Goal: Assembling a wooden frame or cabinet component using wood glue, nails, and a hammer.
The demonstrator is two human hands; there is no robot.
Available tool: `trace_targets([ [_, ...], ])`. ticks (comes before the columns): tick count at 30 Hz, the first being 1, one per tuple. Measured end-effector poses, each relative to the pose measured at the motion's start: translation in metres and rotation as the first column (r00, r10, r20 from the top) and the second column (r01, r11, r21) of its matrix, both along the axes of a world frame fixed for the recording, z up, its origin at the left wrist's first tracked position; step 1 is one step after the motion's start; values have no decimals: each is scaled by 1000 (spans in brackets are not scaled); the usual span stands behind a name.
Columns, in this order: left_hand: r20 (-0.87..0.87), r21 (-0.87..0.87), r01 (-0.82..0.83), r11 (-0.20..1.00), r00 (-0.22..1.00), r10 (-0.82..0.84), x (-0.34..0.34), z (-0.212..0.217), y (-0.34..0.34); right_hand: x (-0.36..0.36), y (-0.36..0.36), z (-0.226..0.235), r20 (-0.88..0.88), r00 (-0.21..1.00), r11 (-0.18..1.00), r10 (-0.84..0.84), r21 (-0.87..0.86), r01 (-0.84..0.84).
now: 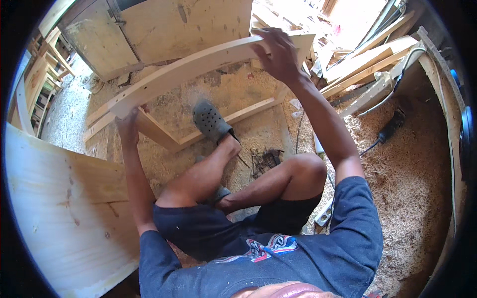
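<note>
Sawdust-strewn floor [402,198], wooden frame [189,68] beneath spread right fingers [274,37], left fingers [132,116] gripping its corner

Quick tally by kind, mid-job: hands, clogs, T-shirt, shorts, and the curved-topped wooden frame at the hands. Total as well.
Hands (left hand, right hand): 2
Grey clogs, one mostly hidden: 2
Dark T-shirt: 1
Dark shorts: 1
Wooden frame: 1
Total: 7

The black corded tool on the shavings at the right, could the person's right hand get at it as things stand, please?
Probably yes, though the right hand is up at the curved board: the black corded tool lies on the shavings right of that forearm, with nothing visible covering it.
</note>
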State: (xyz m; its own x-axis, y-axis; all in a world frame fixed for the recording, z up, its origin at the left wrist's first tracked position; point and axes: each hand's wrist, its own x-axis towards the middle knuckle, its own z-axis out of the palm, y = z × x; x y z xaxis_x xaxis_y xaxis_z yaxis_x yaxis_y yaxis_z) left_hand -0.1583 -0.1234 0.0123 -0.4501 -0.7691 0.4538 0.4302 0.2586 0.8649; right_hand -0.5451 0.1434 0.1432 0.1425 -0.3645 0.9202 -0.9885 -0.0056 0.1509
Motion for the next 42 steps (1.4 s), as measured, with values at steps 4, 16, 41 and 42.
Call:
trace_targets([
  [4,29,-7,4,1000,1000,-4,-4,6,1,-4,-59,-6,90,969,958,-229,199,208],
  [16,88,42,-9,999,996,5,6,15,23,12,-63,-16,81,986,988,-144,66,138],
  [41,565,-370,-140,918,751,342,26,70,-34,-58,277,-29,7,931,912,-365,207,355],
  [42,543,-391,-130,911,767,342,30,74,-31,-54,278,-27,4,933,915,-361,194,353],
])
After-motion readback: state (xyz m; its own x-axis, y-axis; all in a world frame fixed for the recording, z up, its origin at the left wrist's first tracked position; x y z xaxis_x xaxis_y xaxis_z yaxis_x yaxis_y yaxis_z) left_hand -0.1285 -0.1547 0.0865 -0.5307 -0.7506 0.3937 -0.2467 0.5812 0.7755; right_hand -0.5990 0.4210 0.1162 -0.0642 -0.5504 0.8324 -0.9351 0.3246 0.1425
